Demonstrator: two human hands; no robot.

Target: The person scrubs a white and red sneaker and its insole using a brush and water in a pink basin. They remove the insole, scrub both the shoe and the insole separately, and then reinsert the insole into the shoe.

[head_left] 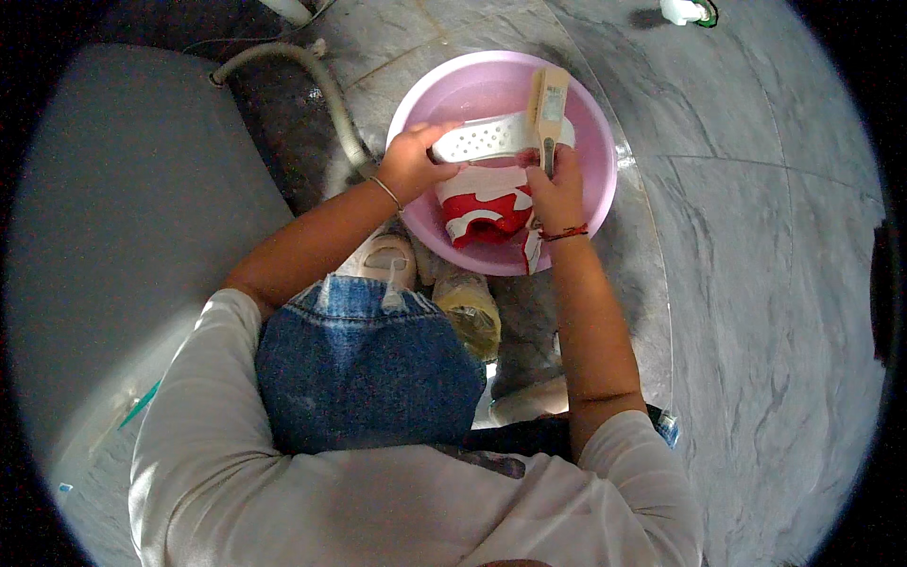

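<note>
A pink plastic basin (607, 205) stands on the floor in front of me. Over it a red and white shoe (489, 205) is turned on its side, its pale dotted sole (489, 138) facing the basin's far side. My left hand (418, 161) grips the sole's left end, thumb on the near edge and fingers over the far one. In my right hand (560, 190) is the handle of a wooden scrubbing brush (552, 106), which points away from me across the sole's right end. Whether the right fingers also hold the shoe is partly hidden.
A ribbed drain hose (329, 92) curves down left of the basin, from a large grey panel (142, 156). My sandalled foot (388, 261) and a yellowish clear plastic bag or container (471, 319) are close to the basin's near rim. A small white object (684, 10) lies far right on grey tiles.
</note>
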